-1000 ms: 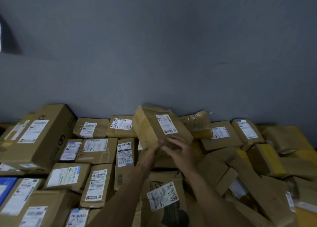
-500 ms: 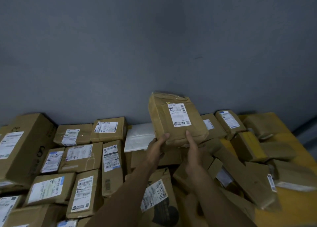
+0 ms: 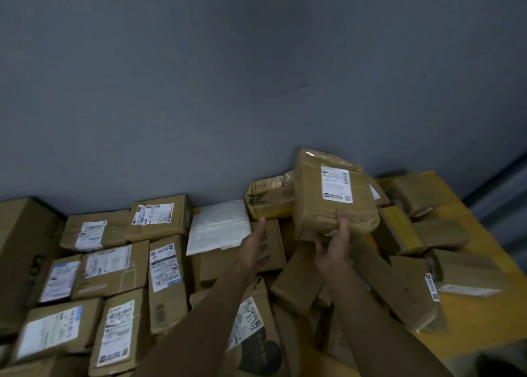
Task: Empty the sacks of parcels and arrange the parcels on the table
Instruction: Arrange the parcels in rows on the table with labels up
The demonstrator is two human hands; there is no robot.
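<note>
looking down through the head view, i see the right hand (image 3: 332, 251) gripping a brown parcel (image 3: 328, 208) by its lower edge, thumb pressed on the labelled face and the other fingers curled beneath it. the parcel is raised clear of the heap, tilted close to upright, with its white label (image 3: 336, 187) facing me, in front of the grey wall (image 3: 256, 77) toward the back right of the pile. the left hand (image 3: 255, 248) is off the parcel, fingers straight and close together, palm turned to the right, hovering over a plain box (image 3: 214, 265) near the middle. just behind that hand lies a white mailer (image 3: 216, 228), and beside the mailer, against the wall, a taped parcel (image 3: 268, 197) partly hidden by the one held up. to the left i can make out rows of boxes (image 3: 114, 265) lying flat with labels up, edges touching, and a large carton (image 3: 22, 257) at the far left. between the two forearms sits a package with handwriting on its label (image 3: 251, 328). on the right, jumbled parcels (image 3: 399, 285) overlap at odd angles, most with no label showing, resting on the yellow table (image 3: 484, 319), whose bare top shows along the right side.
</note>
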